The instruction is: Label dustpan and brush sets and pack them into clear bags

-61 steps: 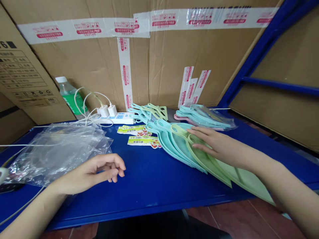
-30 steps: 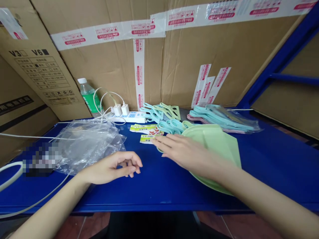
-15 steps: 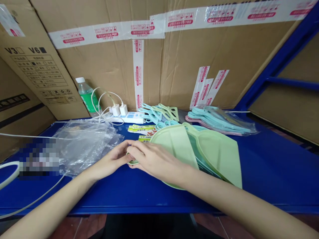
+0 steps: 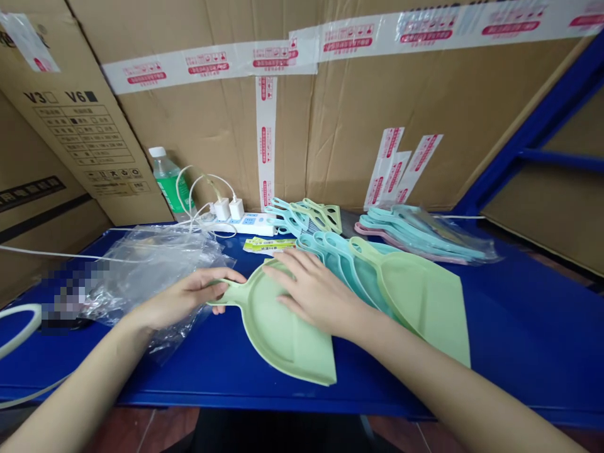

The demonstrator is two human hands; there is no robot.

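A light green dustpan [image 4: 278, 327] lies face up in front of me, its handle pointing left. My left hand [image 4: 198, 292] is closed round that handle, thumb on top. My right hand [image 4: 311, 292] rests flat on the pan with its fingers spread. Just to the right, another green dustpan [image 4: 425, 296] overlaps several blue dustpans [image 4: 352, 270]. Behind them are small blue brushes [image 4: 290, 217] and green brushes [image 4: 323, 215], partly overlapping. Yellow printed cards [image 4: 267, 245] lie beyond the held dustpan, partly covered.
Clear plastic bags [image 4: 155, 270] lie on the blue table [image 4: 189, 377] at left. At the back stand a green-labelled bottle [image 4: 172, 185] and a power strip [image 4: 252, 223] with white cables. Bagged blue and pink dustpans [image 4: 419, 233] lie at back right. Cardboard boxes [image 4: 212, 126] wall the rear.
The green dustpan has swung round and now lies flat, its inner side up. My hands have moved apart: the left went left with the handle, the right spread onto the pan.
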